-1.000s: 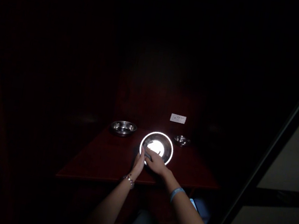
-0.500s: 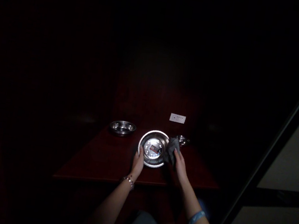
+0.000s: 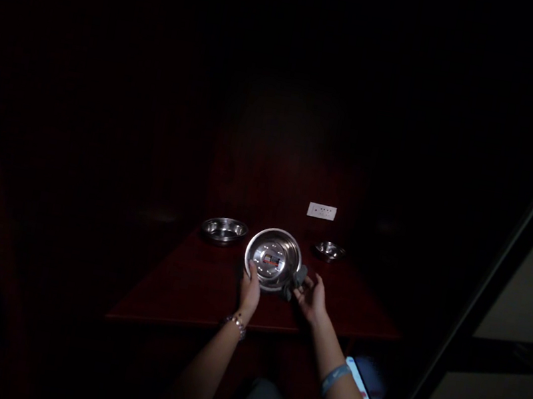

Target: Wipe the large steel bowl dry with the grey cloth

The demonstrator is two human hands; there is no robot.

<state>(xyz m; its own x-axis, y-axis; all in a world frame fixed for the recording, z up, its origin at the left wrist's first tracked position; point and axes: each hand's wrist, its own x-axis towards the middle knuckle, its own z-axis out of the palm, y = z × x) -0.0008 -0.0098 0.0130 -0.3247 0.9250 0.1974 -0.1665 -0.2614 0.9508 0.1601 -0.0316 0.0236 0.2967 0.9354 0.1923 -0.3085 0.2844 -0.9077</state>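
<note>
A shiny steel basin (image 3: 284, 244) with a red and dark label inside its bottom is held tilted above the dark red tabletop (image 3: 170, 295). My left hand (image 3: 249, 291) grips its left rim, thumb over the inside. At the lower right rim, my right hand (image 3: 312, 296) is closed on a grey cloth (image 3: 300, 275) that touches the basin; part of the cloth hangs below the rim. The basin's underside is hidden from me.
On the tabletop stand a wider steel basin (image 3: 224, 230) at the back left and a small steel bowl (image 3: 330, 251) at the back right. A white power socket (image 3: 322, 211) is on the back panel. Below the right edge glows a lit screen (image 3: 359, 383).
My right hand has turned palm-up and moved the cloth down from the right side of the basin to its lower right rim. The lit screen has come into view.
</note>
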